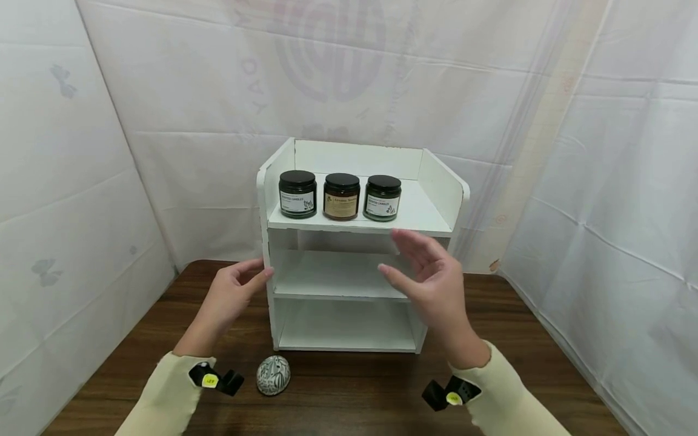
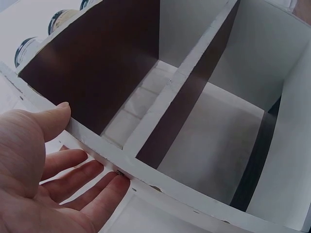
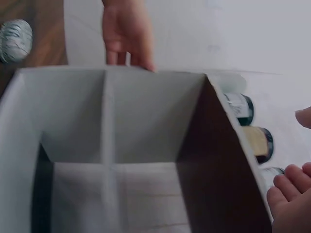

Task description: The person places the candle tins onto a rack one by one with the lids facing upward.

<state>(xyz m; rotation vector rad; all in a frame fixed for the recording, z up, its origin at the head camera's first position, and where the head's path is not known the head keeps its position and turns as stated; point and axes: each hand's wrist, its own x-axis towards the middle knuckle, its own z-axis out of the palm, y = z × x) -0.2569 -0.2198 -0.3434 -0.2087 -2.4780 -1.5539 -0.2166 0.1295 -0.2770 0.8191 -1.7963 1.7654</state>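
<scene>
A white three-tier shelf stands on the table. My left hand holds the front edge of its left side panel, thumb at the edge and fingers along the outer face. My right hand is raised before the shelf's right half, holding nothing, thumb apart from its slightly bent fingers. Along the top shelf's front stand three dark-lidded jars: a white-labelled scented candle at left, a tan-labelled jar in the middle, and another white-labelled scented candle at right, closest to my right hand.
A rounded object with a black-and-white pattern lies on the brown wooden table, in front of the shelf's left corner. White sheeting hangs behind and on both sides. The top shelf has raised side and back walls.
</scene>
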